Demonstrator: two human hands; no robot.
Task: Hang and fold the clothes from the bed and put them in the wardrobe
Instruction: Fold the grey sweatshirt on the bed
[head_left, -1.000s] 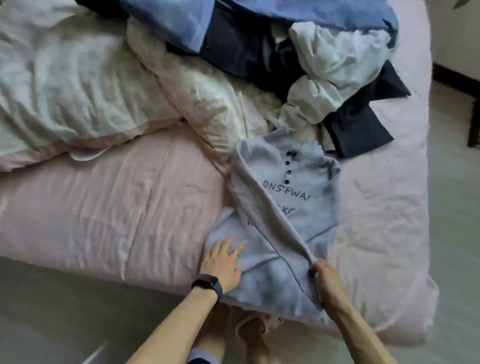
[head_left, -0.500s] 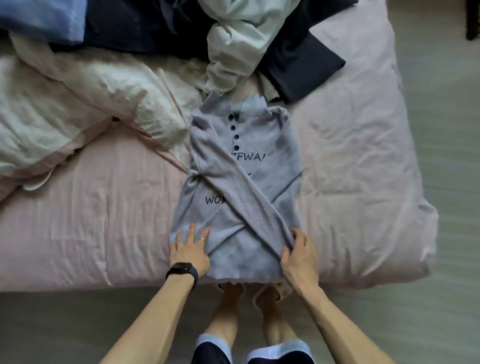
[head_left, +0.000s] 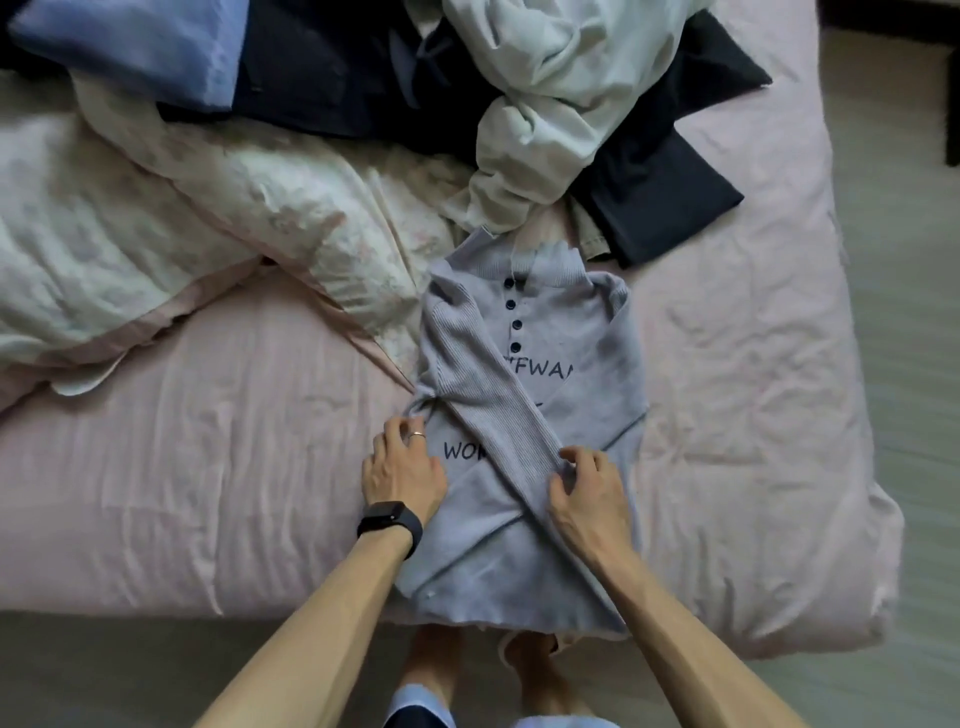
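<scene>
Head view, looking down: the grey sweater lies face up on the pink bed, its long axis running from 12 o'clock to 6 o'clock, with the buttoned collar pointing to 12 and the hem at 6, just at the mattress edge nearest the person. Both sleeves are folded across the front and cross. The ribbed one on top slants from the shoulder at 10 o'clock down toward 5 o'clock. The left hand, with a black watch on its wrist and a ring on one finger, sits on the sweater's 9 o'clock side, its fingers curled over the side edge and gripping it where the cloth bunches. The right hand is on the crossing sleeve near the middle of the sweater, with its bent fingers and thumb closed on the ribbed fabric. The dark print on the chest is mostly covered by the sleeve, so only fragments of letters show. The right forearm hides the lower end of the sleeve and part of the hem. Toward 12 o'clock, beyond the collar, lies a heap of clothes: a white garment touching the collar, a dark navy garment at 1 o'clock and a blue garment at 11 o'clock, all cut off by the top edge. A crumpled cream duvet spreads from 9 to 11 o'clock, its corner just beside the sweater's shoulder. Bare feet at 6 o'clock are partly hidden under the hem.
</scene>
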